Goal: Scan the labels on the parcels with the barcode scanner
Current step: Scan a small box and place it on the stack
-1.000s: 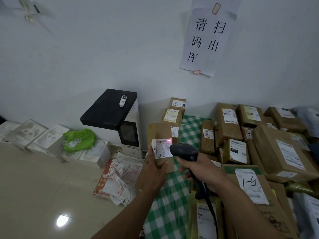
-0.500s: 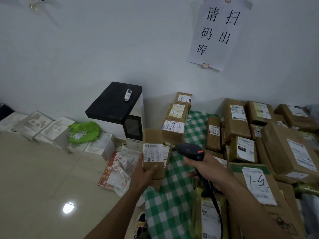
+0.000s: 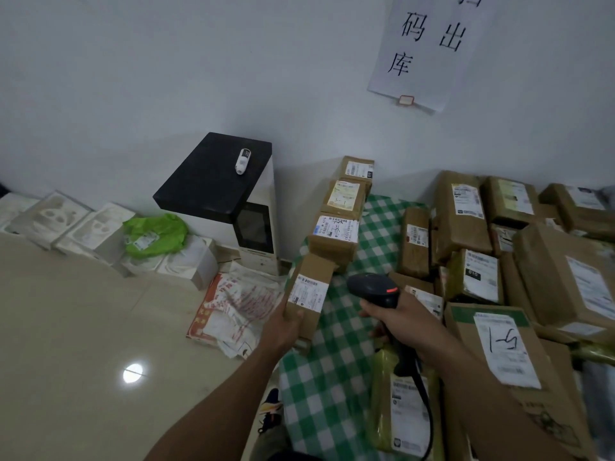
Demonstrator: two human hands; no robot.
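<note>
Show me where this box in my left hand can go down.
Bare checked cloth runs between the row of three boxes and the upright box; more lies nearer you, left of the yellow bag. The right side is packed with parcels.

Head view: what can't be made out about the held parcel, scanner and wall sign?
Held parcel: head view, label print too small and blurred to read; left hand covers its lower corner.
Barcode scanner: head view, grip hidden by the right hand.
Wall sign: head view, top cut by upper frame edge.
</note>
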